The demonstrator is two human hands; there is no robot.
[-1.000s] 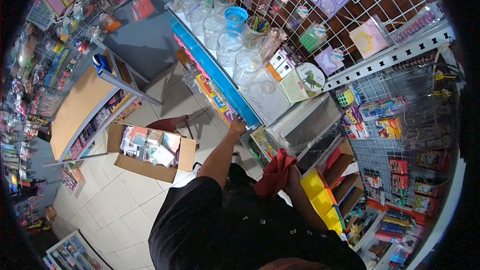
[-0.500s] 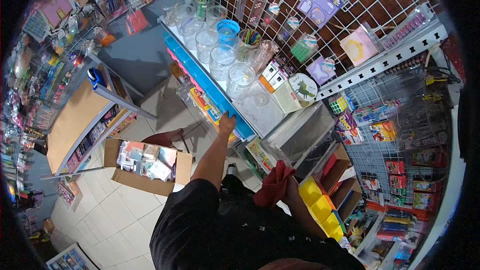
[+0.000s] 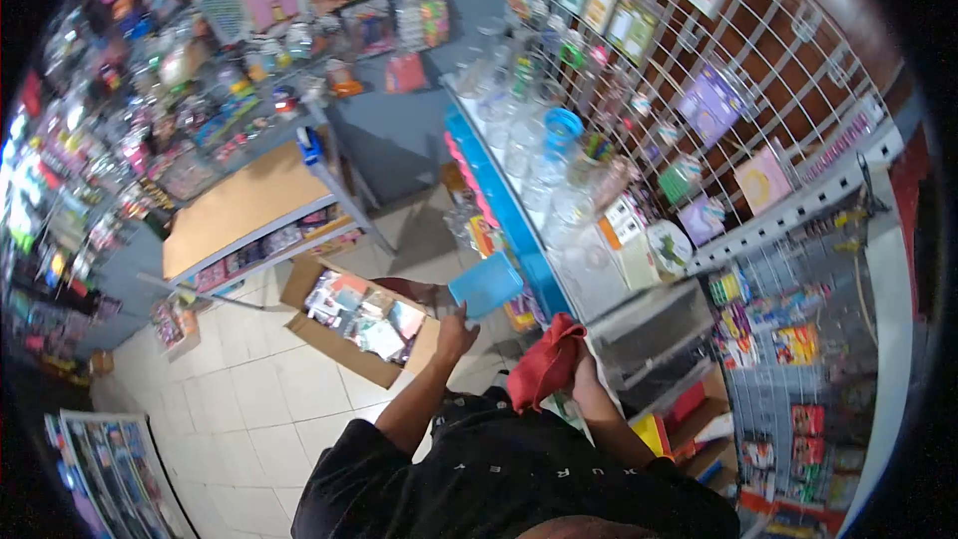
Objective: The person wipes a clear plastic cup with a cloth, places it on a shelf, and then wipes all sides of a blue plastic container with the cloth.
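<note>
My left hand (image 3: 456,335) is closed on the near edge of a light-blue, see-through plastic box (image 3: 486,284), flat and rectangular, held out in front of the shelf. Bunched in my right hand (image 3: 583,377) is a red cloth (image 3: 545,363), close to my body. Just beyond the box runs the blue front edge of the shelf (image 3: 534,258). Clear plastic jars (image 3: 526,147) line its top, along with a blue basket-like cup (image 3: 563,125).
On the tiled floor sits an open cardboard box (image 3: 374,367) full of packaged goods. A wooden-topped table (image 3: 244,210) stands at the left. Packaged items hang from a wire grid (image 3: 763,75) behind the shelf. A yellow bin (image 3: 654,433) is beside my right forearm.
My left hand has come back from the shelf's front edge and now has the blue plastic box in it. The view has swung left; the red cloth stays in my right hand.
</note>
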